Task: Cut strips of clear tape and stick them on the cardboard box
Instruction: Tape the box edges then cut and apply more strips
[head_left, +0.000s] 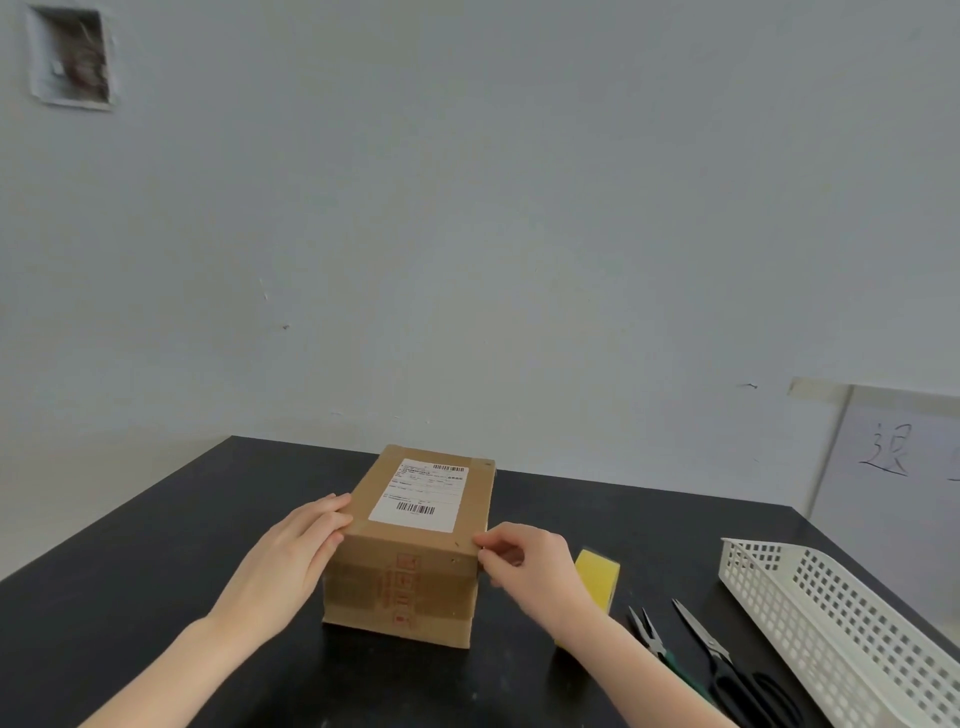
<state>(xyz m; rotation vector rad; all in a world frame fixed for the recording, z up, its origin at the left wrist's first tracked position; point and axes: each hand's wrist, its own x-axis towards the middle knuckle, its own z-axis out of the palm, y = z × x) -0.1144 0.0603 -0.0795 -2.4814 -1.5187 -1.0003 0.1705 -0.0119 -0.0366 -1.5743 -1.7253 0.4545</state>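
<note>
A brown cardboard box (415, 566) with a white shipping label on top stands in the middle of the black table (156, 561). My left hand (291, 551) rests flat against the box's near left top edge, fingers extended. My right hand (524, 561) presses its fingertips on the near right top corner of the box; whether a clear strip lies under them cannot be made out. A yellow tape roll (597, 574) stands upright just right of my right hand. Black-handled scissors (722, 660) lie shut on the table at the right.
Pliers with green handles (652, 639) lie beside the scissors. A white perforated plastic tray (841, 623) sits at the table's right edge. A white board with writing (893, 457) leans on the wall behind it. The grey wall runs close behind the table.
</note>
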